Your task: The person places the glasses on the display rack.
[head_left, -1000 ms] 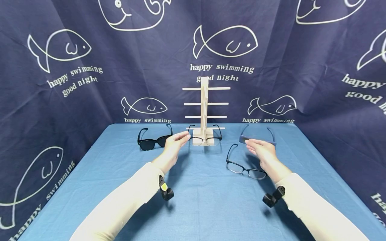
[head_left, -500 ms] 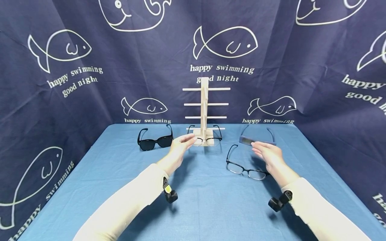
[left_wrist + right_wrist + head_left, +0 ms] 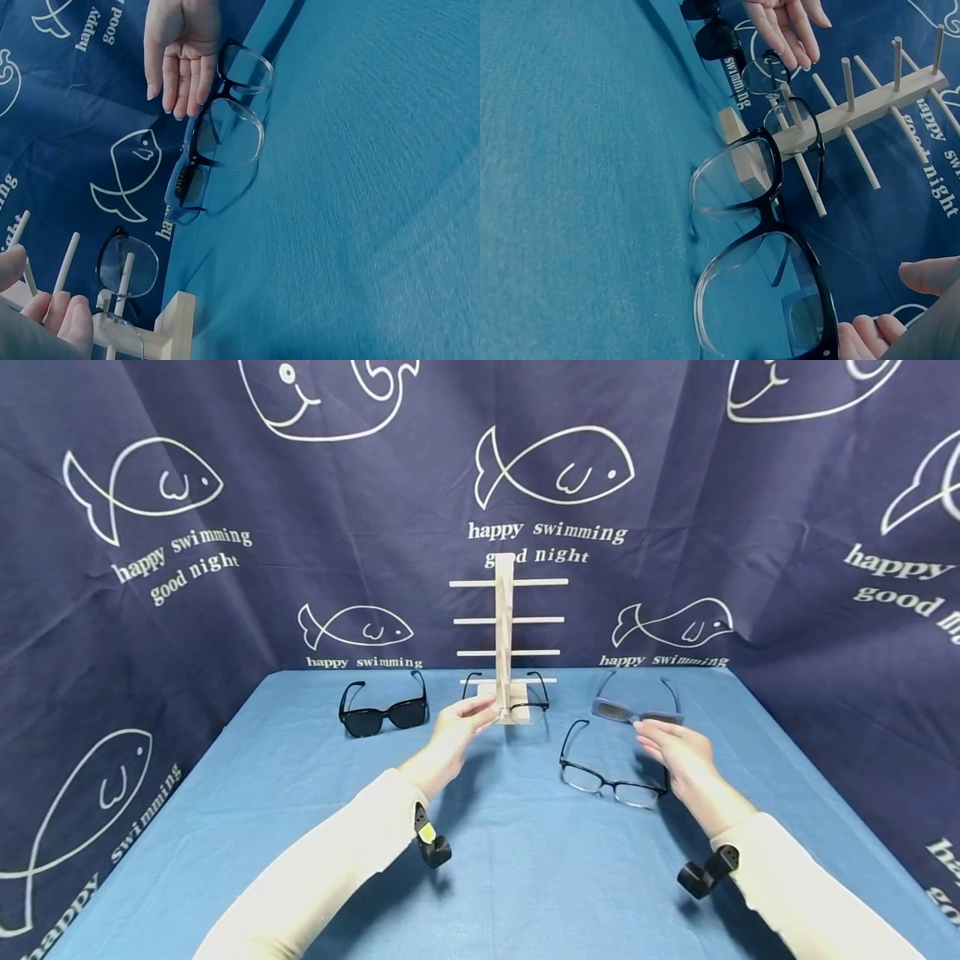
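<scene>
My left hand [image 3: 453, 739] hovers in front of the wooden glasses stand [image 3: 504, 627], its fingers loosely extended and overlapping the left lens of the half-rim eyeglasses [image 3: 534, 705]. Those eyeglasses hang on the lowest pegs. Thumb and fingers stand apart with nothing between them in the left wrist view. My right hand [image 3: 682, 756] is over the table at the right, fingers relaxed and holding nothing. It is near the blue sunglasses [image 3: 613, 711] and partly covers the right end of the black-framed clear eyeglasses [image 3: 611, 783], which lie in front with temples unfolded.
Black sunglasses [image 3: 385, 717] sit at the back left with temples unfolded. The stand's upper pegs [image 3: 540, 582] stick out to both sides. A dark blue fish-print cloth [image 3: 360, 527] hangs behind the blue table [image 3: 525, 877].
My left hand has moved right, from the left end of the half-rim eyeglasses to in front of their left lens. My right hand has drifted right and back toward me, uncovering more of the blue sunglasses.
</scene>
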`<state>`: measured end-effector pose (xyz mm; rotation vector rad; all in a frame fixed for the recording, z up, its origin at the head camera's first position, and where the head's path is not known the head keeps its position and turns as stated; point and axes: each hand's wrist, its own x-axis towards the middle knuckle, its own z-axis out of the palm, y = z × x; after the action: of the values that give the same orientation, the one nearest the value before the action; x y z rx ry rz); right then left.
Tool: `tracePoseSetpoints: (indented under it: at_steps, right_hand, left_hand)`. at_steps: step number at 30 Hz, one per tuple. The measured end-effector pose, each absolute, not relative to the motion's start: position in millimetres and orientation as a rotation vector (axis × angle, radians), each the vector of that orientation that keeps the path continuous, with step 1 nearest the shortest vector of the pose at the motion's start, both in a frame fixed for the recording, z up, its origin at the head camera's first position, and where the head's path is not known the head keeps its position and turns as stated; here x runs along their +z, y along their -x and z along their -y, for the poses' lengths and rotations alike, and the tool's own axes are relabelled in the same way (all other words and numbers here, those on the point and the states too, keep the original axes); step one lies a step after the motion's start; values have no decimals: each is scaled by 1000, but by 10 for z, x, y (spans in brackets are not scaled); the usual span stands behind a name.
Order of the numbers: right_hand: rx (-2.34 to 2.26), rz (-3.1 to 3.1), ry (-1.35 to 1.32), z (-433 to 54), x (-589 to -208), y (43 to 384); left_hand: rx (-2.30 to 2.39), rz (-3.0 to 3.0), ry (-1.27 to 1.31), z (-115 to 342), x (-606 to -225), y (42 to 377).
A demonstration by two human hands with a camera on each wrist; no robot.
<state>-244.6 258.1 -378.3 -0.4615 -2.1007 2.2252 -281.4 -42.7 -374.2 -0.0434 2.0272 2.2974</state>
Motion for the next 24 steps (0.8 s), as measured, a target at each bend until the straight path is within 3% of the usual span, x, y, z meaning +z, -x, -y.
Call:
tracePoseSetpoints:
  at_steps: [24]
  right_hand:
    - [2162,2091,641,-2683,-3754,2322]
  left_hand:
    - [2272,-1892,-35,223,-3876,2835]
